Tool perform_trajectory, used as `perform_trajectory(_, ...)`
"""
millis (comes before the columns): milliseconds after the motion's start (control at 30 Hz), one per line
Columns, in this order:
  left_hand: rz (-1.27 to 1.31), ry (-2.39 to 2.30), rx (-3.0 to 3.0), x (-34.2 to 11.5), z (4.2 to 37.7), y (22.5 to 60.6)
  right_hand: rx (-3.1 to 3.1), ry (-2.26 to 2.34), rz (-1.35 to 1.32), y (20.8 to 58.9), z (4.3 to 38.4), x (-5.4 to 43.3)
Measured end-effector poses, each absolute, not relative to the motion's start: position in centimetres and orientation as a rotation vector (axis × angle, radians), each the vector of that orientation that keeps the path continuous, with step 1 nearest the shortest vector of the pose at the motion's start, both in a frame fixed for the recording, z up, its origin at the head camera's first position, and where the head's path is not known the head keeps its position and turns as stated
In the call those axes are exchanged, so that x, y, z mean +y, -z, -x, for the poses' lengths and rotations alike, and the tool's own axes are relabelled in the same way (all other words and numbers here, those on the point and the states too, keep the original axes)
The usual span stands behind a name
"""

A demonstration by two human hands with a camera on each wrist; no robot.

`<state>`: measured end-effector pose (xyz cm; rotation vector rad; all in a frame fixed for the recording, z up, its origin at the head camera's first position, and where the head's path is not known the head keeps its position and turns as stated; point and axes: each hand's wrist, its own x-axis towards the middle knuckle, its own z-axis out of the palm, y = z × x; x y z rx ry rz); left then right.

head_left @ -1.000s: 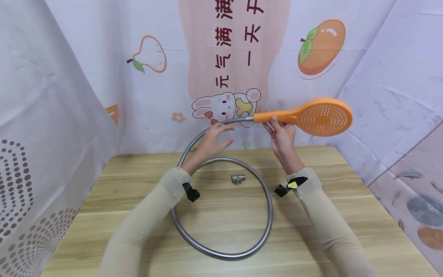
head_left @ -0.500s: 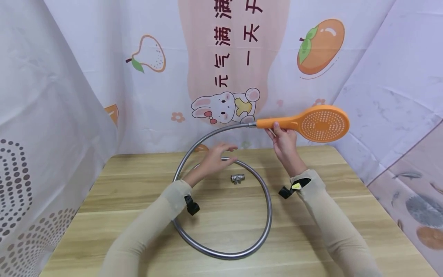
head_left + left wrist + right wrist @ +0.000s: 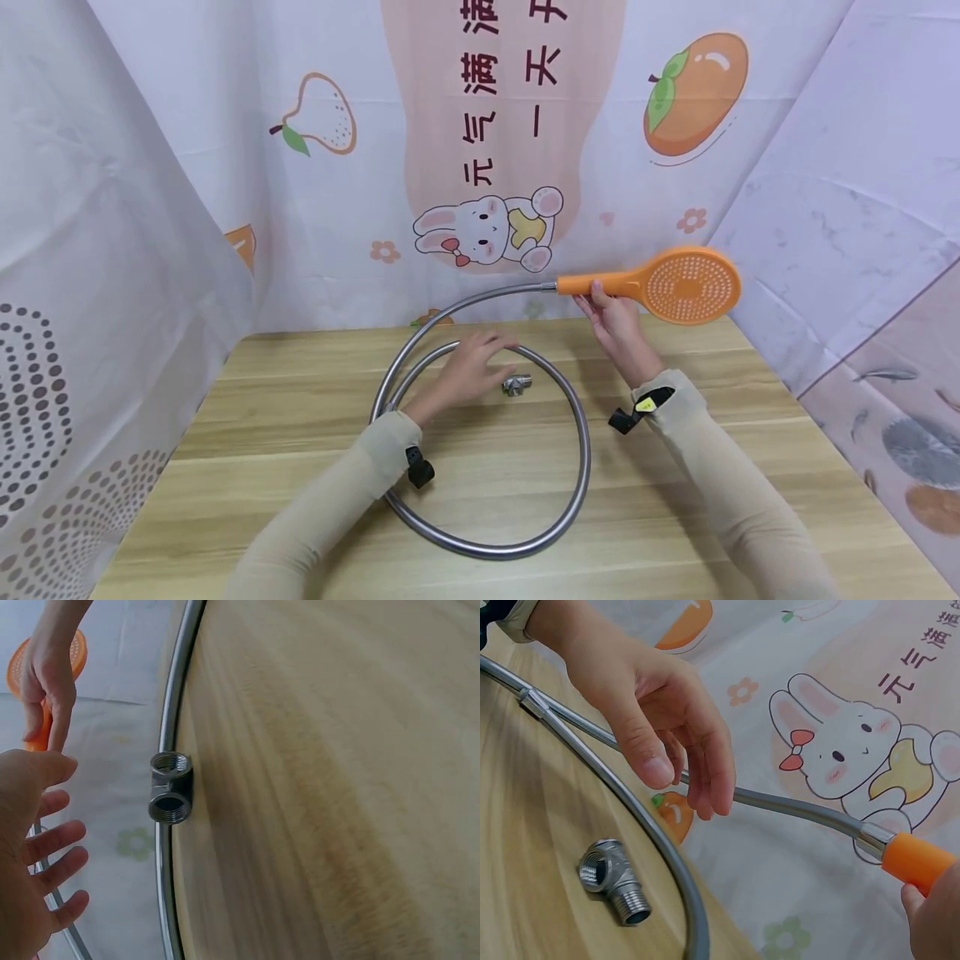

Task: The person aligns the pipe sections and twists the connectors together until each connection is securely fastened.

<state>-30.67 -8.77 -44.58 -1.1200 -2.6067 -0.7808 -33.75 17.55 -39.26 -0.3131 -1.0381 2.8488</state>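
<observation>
Head view: shower head [image 3: 688,287], orange, oval perforated face toward camera; raised above back edge of table [image 3: 675,492]. Right hand [image 3: 621,325] pinching handle [image 3: 576,285]. Long axis near level; head end right, handle end left, joined to grey metal hose [image 3: 585,450]. Left hand [image 3: 468,371] near tee fitting [image 3: 517,384].

Left wrist view: left fingers [image 3: 54,841] spread, thumb apart; shower head partly hidden.

Right wrist view: handle's end, silver collar [image 3: 874,840]; right grip cropped, hard to judge here.

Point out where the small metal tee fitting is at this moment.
In the head view, the tee fitting lies on the wooden table, inside the loop of the metal hose, just right of the left hand.
</observation>
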Motion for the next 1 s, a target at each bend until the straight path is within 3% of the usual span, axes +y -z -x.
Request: perform_trajectory(1000, 1.212, 0.73, -2.828, -8.1, 30.4, 46.1, -0.859, -3.167, 0.652, 43.7, 33.4, 19.4)
